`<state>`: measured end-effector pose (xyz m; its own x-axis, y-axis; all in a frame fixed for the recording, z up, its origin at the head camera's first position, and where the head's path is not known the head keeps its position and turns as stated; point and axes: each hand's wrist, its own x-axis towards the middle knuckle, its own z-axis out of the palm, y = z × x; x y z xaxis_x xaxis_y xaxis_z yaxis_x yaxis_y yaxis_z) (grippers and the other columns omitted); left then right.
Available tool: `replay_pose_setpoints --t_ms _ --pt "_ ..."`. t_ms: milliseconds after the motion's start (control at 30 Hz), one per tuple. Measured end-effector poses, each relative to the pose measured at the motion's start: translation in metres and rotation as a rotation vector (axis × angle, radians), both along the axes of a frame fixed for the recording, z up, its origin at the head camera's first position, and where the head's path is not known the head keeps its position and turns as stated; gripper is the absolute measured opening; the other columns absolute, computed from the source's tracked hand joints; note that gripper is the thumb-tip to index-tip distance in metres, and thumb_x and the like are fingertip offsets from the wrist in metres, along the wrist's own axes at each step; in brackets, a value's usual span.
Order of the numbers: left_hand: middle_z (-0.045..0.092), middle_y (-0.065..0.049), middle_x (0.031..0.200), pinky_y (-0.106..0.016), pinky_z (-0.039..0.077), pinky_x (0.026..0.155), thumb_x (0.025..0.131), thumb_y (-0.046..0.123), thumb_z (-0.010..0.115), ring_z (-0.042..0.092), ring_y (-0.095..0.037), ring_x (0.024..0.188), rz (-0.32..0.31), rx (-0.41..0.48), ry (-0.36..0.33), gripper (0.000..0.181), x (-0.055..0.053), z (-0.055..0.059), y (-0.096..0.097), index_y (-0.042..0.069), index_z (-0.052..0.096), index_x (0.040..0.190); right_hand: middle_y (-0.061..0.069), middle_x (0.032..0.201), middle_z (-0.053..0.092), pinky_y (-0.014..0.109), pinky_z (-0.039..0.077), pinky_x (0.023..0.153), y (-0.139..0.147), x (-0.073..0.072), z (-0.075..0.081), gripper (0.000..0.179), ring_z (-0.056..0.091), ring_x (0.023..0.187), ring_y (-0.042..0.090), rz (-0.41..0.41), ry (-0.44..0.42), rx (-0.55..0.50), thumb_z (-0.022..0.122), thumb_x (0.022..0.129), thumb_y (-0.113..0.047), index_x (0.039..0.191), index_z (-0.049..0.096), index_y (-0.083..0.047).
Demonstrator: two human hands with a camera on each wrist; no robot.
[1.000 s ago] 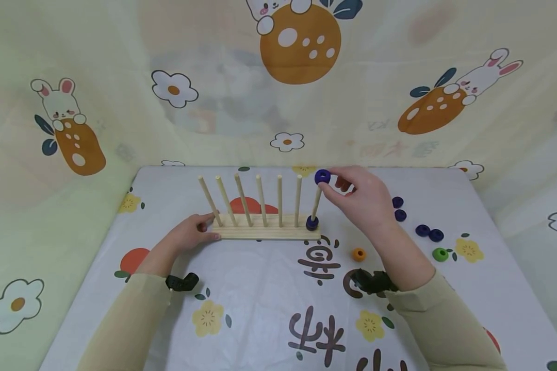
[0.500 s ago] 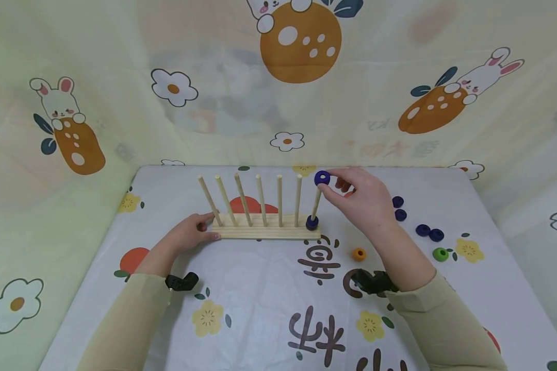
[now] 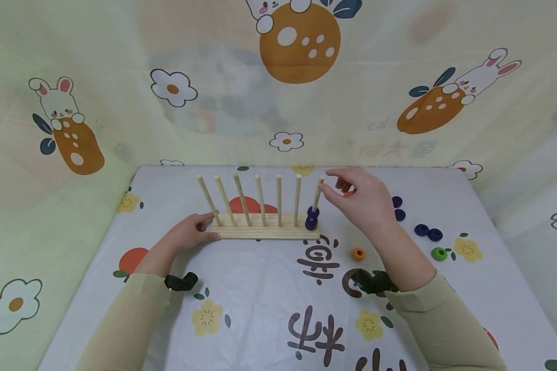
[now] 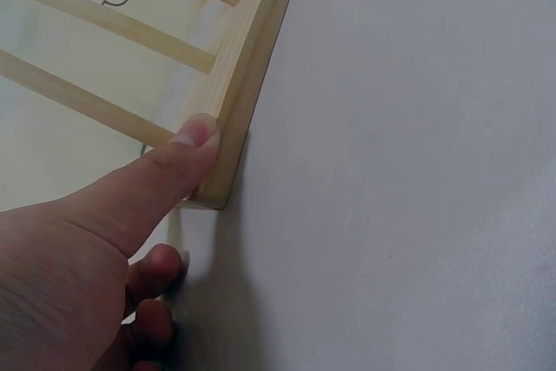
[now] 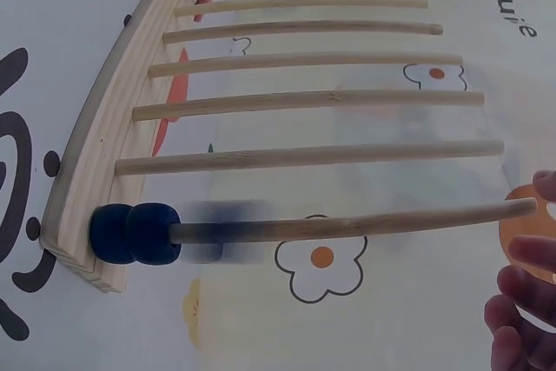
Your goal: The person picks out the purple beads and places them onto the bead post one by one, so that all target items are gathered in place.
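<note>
A wooden peg stand carries a row of several upright pegs. My left hand grips its left end, the thumb pressing on the base near the first peg. Two dark blue beads sit stacked at the bottom of the rightmost peg, with a blue blur just above them in the right wrist view. Beside this peg's top, my right hand holds nothing; its thumb and forefinger are spread apart. The other pegs carry no beads.
Several loose blue beads lie to the right of the stand, past my right hand. A green bead is close to them, and an orange bead lies nearer the stand. A patterned cloth covers the table.
My right hand has let go of the blue bead it pinched at the peg's top, and the bead has dropped down onto the lower one. The left hand has kept its hold.
</note>
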<state>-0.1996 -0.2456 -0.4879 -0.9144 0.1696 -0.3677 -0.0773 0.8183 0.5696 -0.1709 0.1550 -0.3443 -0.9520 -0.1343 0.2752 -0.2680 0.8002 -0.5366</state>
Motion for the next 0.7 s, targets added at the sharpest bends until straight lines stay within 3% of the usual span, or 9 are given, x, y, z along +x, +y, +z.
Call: replay_pose_setpoints --t_ms 700 --pt "0.047 -0.009 0.095 -0.038 0.035 0.074 0.088 0.035 0.076 0.045 -0.023 0.089 -0.001 0.026 0.007 0.077 0.001 0.001 0.0 0.011 0.04 0.152 0.007 0.105 0.064 0.042 0.047 0.077 0.018 -0.008 -0.006 0.043 0.057 0.095 0.025 -0.025 -0.117 0.04 0.066 0.093 -0.044 0.126 0.068 -0.017"
